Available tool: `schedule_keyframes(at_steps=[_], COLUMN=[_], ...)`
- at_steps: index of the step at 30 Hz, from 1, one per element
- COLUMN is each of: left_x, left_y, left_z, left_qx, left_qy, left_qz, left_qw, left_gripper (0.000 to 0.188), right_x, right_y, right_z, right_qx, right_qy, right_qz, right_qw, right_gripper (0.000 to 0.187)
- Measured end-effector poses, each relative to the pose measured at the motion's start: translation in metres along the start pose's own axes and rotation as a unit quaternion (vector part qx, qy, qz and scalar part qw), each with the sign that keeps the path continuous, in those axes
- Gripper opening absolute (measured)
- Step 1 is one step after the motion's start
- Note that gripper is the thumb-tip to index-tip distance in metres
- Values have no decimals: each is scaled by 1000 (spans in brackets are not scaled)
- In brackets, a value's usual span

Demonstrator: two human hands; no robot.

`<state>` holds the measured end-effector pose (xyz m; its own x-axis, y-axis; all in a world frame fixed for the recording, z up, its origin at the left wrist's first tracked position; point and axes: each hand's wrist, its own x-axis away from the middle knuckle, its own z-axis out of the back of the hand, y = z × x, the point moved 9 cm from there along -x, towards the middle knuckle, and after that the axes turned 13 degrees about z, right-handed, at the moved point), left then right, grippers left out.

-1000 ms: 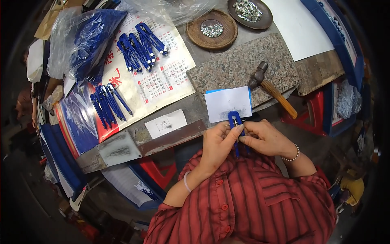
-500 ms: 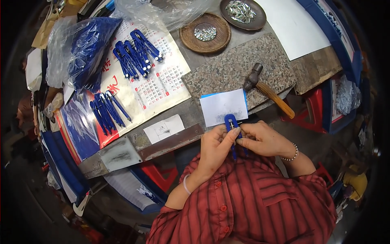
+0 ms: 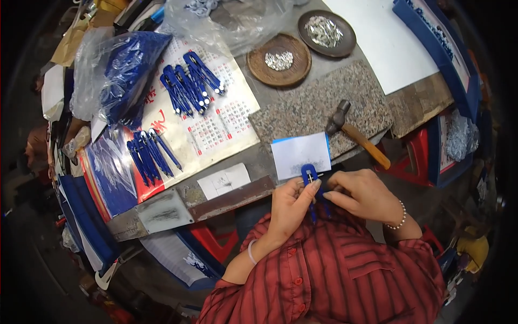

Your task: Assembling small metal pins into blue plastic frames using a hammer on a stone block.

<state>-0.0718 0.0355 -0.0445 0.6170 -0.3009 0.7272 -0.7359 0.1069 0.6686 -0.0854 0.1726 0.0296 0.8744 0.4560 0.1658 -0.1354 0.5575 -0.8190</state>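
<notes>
In my left hand (image 3: 288,209), thumb and fingers pinch a blue U-shaped, two-legged piece (image 3: 308,170) in front of my body. A thin metal pin crosses the piece below its rounded top, and its legs point down toward my shirt. My right hand (image 3: 362,195) is just right of the piece. Its thumb and forefinger are apart with nothing visible between them; the other fingers are curled and partly hidden. Beyond the piece, a white sheet (image 3: 302,154) with dark smudges and a blue edge overlaps the granite slab (image 3: 302,110).
A hammer (image 3: 341,116) rests on the slab, its wooden handle jutting over the edge. Behind stand a brown dish (image 3: 256,67) and a dark dish (image 3: 348,44) of small metal parts. Left are bundled blue pieces (image 3: 183,92), more blue pieces (image 3: 148,156) and a plastic bag (image 3: 121,73).
My right hand has drawn back slightly right from the blue piece, its thumb and forefinger parting. My left hand keeps its hold. The whole view has shifted a little.
</notes>
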Motion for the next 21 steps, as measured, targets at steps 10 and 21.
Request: schedule_keyframes(at_steps=[10,21], left_x=[-3,-3], left_y=[-3,1], left_z=[0,1], left_qx=[6,-27], left_qy=[-2,4], left_qz=[-16,-41], left_qw=[1000,999], left_gripper=[27,27], right_x=[-53,-202], right_y=[-28,24], right_z=[101,116], right_qx=[48,260], right_qy=[149,87], right_qz=[86,169], right_qw=[984,947], right_gripper=[13,14])
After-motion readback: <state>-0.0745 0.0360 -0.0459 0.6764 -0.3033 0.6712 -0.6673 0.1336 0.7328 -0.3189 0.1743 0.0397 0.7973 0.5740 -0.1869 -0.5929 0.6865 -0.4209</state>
